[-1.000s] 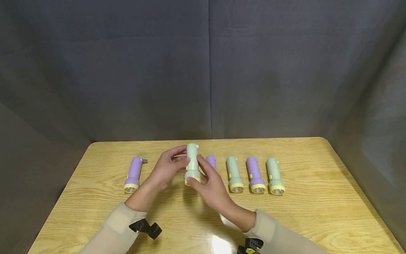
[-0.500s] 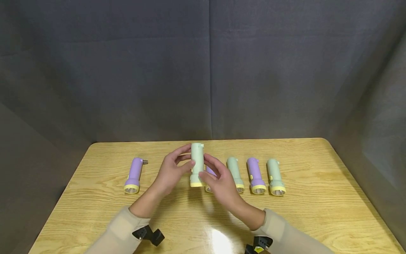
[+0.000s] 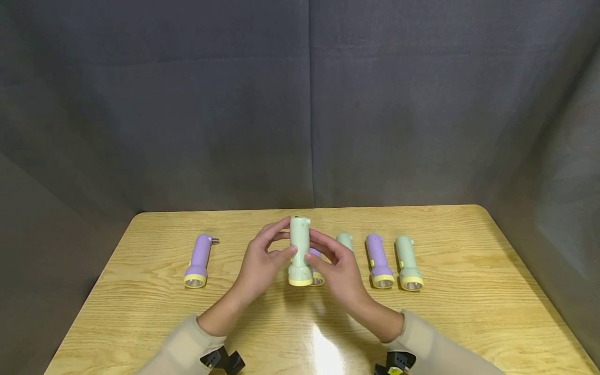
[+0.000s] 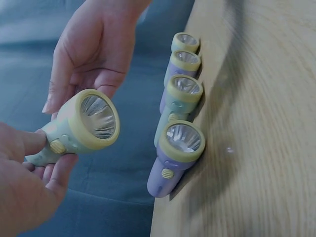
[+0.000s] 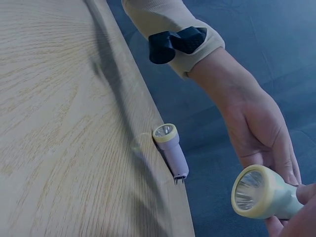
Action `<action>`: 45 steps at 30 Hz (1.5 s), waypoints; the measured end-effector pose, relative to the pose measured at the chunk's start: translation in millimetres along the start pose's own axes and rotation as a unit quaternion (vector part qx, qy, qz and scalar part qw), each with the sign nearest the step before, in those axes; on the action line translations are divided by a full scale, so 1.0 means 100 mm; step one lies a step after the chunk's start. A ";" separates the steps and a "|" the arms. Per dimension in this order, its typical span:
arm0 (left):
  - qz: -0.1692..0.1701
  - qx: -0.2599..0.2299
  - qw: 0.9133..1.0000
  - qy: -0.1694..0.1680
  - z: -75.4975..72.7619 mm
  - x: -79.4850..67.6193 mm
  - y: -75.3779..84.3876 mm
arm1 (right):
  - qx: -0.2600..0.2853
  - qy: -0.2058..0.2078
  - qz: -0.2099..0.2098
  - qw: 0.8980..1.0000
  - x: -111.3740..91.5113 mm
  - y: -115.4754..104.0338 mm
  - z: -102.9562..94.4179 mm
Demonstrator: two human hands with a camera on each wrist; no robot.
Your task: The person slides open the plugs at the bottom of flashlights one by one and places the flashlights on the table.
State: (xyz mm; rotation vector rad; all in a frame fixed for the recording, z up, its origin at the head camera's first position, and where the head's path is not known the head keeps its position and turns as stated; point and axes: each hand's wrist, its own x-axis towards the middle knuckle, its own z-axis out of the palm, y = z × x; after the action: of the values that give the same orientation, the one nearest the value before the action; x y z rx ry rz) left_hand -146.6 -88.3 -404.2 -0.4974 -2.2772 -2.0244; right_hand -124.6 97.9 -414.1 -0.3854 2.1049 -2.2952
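Held between my two hands, above the table, is a pale green flashlight [image 3: 299, 250] with a yellow rim, its lens end toward me. My left hand [image 3: 260, 265] grips it from the left; in the left wrist view its thumb lies beside the yellow switch [image 4: 58, 146]. From the other side my right hand [image 3: 344, 273] holds the body between thumb and fingers. Behind the hands lies a purple flashlight [image 3: 317, 279], partly covered. The right hand also hides most of another green flashlight [image 3: 345, 240].
To the left lies a purple flashlight [image 3: 200, 258] with metal plug prongs [image 3: 215, 241] folded out. A purple flashlight [image 3: 378, 258] and a green flashlight [image 3: 408, 260] lie right of the hands. The wooden table [image 3: 469, 312] ends at a dark curtain [image 3: 234, 130].
Both hands have moved a little to the right with the green flashlight. My right thumb has shifted from the yellow rim up onto the body. The flashlights on the table have stayed put.
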 end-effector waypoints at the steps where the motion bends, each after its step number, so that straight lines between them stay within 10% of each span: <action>1: 0.004 -0.005 1.000 -0.001 0.01 -0.01 0.00 | -0.001 -0.001 -0.005 1.000 0.00 0.00 -0.01; 21: 0.126 -0.004 0.992 0.011 0.20 -0.11 0.01 | -0.017 0.023 -0.057 0.998 -0.05 -0.06 -0.14; 45: 0.180 0.002 0.984 -0.006 0.28 -0.14 -0.09 | -0.058 0.029 -0.052 0.997 -0.05 -0.08 -0.20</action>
State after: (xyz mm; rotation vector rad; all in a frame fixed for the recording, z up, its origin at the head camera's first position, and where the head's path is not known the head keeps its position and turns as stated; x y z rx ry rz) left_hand -130.7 -64.7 -420.1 -0.8525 -2.0139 -1.8410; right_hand -121.9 119.4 -408.5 -0.4453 2.3070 -2.2701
